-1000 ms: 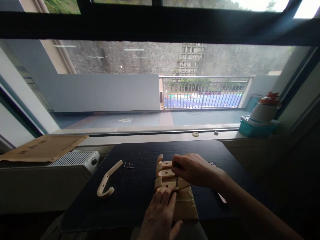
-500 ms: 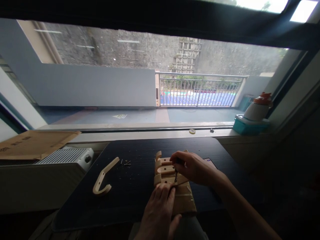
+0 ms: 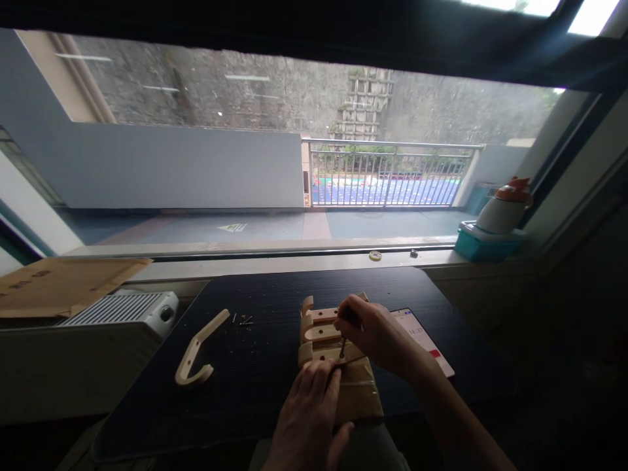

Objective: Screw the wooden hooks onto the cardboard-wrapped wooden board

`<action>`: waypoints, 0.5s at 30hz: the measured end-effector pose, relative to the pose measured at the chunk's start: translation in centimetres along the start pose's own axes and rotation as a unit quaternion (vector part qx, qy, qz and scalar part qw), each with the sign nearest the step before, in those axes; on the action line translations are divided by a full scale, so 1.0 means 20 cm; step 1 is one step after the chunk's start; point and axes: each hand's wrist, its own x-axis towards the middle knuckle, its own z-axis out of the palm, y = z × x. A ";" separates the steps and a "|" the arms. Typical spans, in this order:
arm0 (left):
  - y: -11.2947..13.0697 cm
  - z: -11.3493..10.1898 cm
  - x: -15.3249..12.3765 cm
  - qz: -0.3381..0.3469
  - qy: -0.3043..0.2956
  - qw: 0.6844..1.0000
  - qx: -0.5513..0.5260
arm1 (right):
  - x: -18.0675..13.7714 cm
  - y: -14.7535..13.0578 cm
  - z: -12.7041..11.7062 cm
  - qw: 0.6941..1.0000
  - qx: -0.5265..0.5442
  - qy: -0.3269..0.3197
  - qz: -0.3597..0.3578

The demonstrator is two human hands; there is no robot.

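My right hand is closed around the dark handle of a screwdriver, held upright. Its tip meets a hole in the nearest wooden hook, which lies across a brown-wrapped block. My left hand presses its fingers against this hook's near side and grips it against the block, thumb low. Two more wooden hooks, a middle one and a far one, lie beside it with dark holes showing. A loose wooden hook rests on the table to the left.
Several small screws lie on the dark table near the loose hook. A lit phone is right of the block, partly behind my right forearm. A radiator carries cardboard. On the sill stands a teal box with a bottle.
My right wrist and forearm have swung left and inward, uncovering more of the phone. The screwdriver stays on the same hook. The whole view has shifted slightly.
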 end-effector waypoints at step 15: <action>0.00 0.00 0.00 -0.008 -0.002 1.000 0.002 | -0.01 0.04 0.01 0.997 0.057 0.020 -0.045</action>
